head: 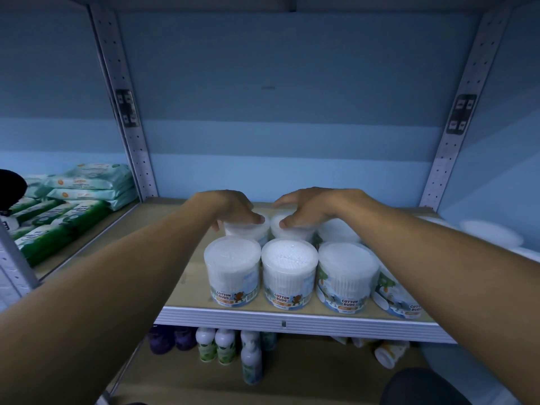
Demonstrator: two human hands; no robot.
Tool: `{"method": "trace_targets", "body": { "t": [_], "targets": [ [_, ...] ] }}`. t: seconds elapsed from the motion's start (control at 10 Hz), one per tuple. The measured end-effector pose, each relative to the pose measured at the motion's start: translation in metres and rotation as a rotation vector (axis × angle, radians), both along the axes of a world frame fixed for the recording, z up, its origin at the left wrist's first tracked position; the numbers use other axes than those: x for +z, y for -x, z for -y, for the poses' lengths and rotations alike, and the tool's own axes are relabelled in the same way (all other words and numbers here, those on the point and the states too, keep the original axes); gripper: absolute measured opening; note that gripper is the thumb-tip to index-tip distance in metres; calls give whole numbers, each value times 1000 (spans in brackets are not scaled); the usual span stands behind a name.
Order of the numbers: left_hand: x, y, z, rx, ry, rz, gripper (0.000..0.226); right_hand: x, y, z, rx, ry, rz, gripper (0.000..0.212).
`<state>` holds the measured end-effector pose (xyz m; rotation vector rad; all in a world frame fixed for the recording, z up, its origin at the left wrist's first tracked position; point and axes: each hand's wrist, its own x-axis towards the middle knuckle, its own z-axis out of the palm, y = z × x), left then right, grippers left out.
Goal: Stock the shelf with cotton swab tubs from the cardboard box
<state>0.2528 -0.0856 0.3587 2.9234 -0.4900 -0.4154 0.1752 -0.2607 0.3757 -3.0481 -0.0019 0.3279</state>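
Tubs: clear round plastic tubs of cotton swabs stand on the shelf (187,276) in two rows; the front row runs from 7 to 4 o'clock, with the left front tub (232,271), the middle front tub (289,273) and the right front tub (347,276) just beside one another, and a further tub at the right, partly behind the right forearm.
Back row: the back left tub (248,230) and the back middle tub (287,232) stand at the centre, straight behind the front ones; another sits at 3 o'clock of them.
Left hand (233,207): fingers curl down over the top of the back left tub, thumb at its near rim; it grips the lid from above.
Right hand (309,207): it holds the back middle tub the same way, thumb at the near rim, fingers draped over the far side.
Box: the cardboard box is not in view.
Weight: judged light, since swabs and thin plastic weigh little; one hand per tub looks ample.
Stiffness: the walls probably flex a little under a squeeze; the lid rim is likely the stiffest part.
Surface: smooth and glossy, so likely slippery; a label band rings the lower wall.
Best hold: from above, fingers and thumb spread round the lid rim.
Risk: tubs stand close, so a nudge may topple a neighbour.
Elsewhere: wipes packs (87,182) at 9 o'clock, bottles (225,346) on the shelf below at 6.
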Motion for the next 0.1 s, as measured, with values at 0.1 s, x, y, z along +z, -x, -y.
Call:
{"method": "trace_targets", "body": {
  "t": [0.1],
  "targets": [
    [-7, 10, -10, -69, 49, 262, 70, -1, 16, 9, 36, -85, 131, 58]
  ]
}}
